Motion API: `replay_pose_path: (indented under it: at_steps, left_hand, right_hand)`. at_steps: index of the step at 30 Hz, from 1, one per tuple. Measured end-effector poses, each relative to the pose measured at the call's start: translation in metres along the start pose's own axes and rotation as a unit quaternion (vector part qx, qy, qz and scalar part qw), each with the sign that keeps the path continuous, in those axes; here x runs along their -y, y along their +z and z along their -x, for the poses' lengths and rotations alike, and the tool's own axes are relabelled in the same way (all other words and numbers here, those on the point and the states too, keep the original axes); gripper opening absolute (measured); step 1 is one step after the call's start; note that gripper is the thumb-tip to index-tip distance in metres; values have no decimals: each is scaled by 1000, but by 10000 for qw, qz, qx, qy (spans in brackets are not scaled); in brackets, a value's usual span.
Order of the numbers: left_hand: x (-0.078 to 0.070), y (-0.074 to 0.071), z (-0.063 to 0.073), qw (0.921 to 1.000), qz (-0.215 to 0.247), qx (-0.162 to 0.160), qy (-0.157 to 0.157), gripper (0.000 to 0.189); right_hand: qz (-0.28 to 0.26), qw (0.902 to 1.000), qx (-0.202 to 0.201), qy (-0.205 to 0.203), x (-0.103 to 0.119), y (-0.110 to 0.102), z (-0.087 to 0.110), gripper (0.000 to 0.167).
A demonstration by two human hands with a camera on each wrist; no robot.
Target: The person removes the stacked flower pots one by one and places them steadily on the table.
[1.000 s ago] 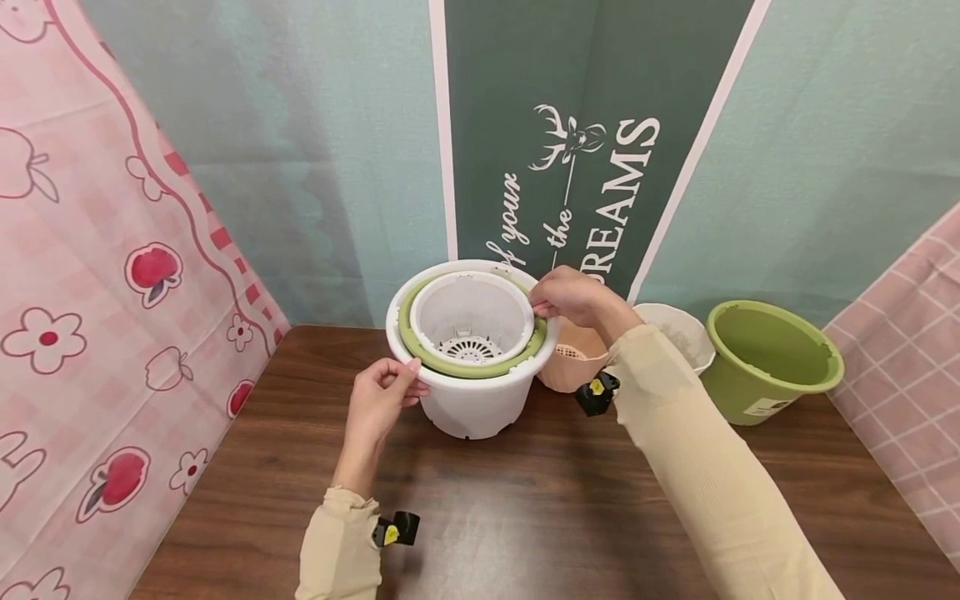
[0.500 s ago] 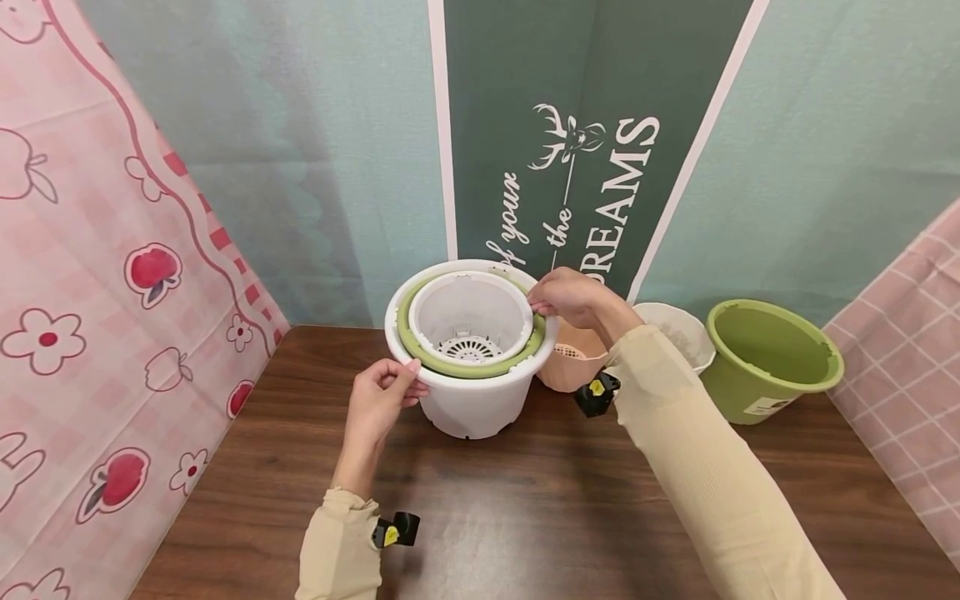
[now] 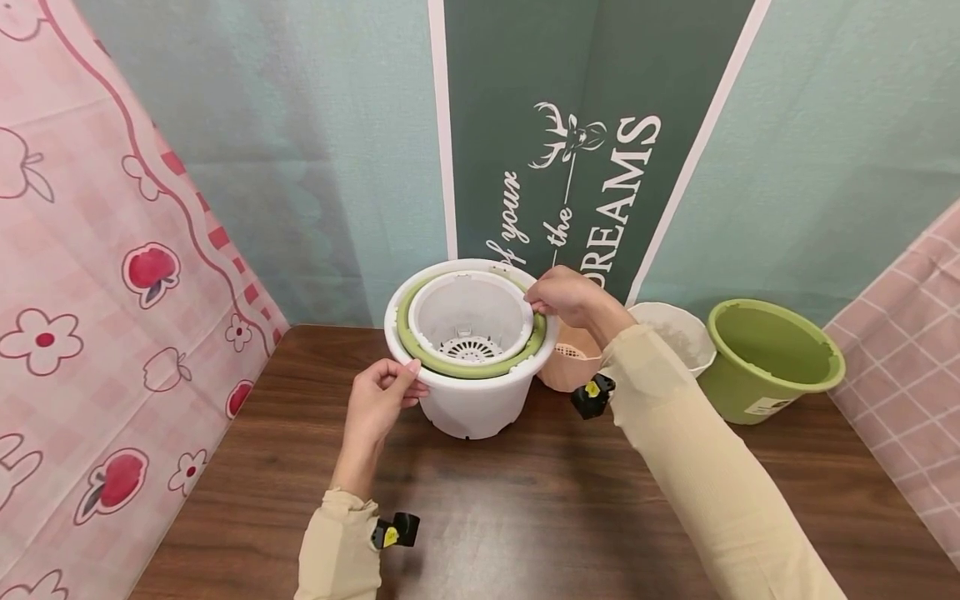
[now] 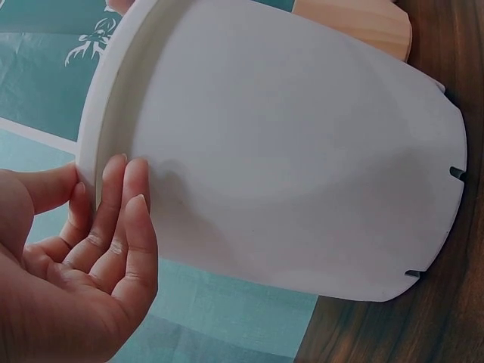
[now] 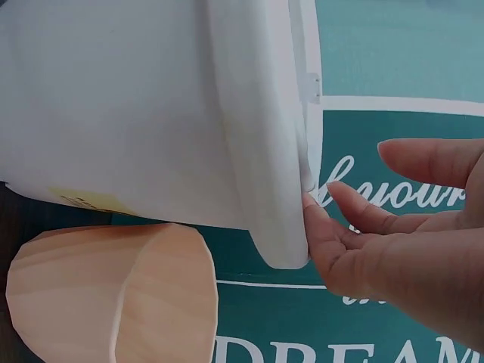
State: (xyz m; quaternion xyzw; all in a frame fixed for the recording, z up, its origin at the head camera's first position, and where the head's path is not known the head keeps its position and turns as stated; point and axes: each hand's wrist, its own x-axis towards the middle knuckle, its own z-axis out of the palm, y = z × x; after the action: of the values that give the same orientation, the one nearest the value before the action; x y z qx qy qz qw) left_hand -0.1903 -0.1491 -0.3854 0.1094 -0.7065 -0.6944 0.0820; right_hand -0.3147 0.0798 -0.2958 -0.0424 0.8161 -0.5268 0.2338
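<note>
In the head view, a large white pot (image 3: 474, 410) stands upright on the table. Nested inside are a green pot (image 3: 456, 367) and a smaller white pot (image 3: 450, 310) with a slotted bottom. My left hand (image 3: 378, 398) pinches the large pot's rim at its near left side; the left wrist view shows the thumb against the rim and fingers underneath. My right hand (image 3: 566, 296) is at the right side of the nested rims. In the right wrist view its fingertips (image 5: 316, 227) touch the rim edge, while the thumb (image 5: 423, 161) stays apart from it.
Right of the nested pots, a peach pot (image 3: 572, 371) stands partly behind the right wrist. Beyond it are a white scalloped pot (image 3: 701, 350), partly covered by the sleeve, and a green pot (image 3: 738, 387) with a label. A fabric backdrop (image 3: 322, 167) hangs behind the wooden table (image 3: 480, 508).
The right hand has shifted slightly left along the nested rims, its forearm moving with it. The left hand keeps its place and the pots look almost still.
</note>
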Motion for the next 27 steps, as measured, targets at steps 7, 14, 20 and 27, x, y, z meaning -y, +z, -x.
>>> replay_pose_path:
  at_steps: [7,14,20,27]
  left_hand:
    - [0,-1,0,10000,-1,12,8,20]
    - [0,-1,0,10000,28,-1,38,20]
    - [0,-1,0,10000,36,14,10,20]
    - [0,-1,-1,10000,17,21,5,20]
  right_hand:
    - [-218,9997,21,-80,-4,-3,-3,18]
    - [-1,9999,22,-149,-6,-3,-3,10]
    - [214,9996,39,-161,-7,-1,-3,24]
    - [284,9995,63,-110,-8,-1,-3,34]
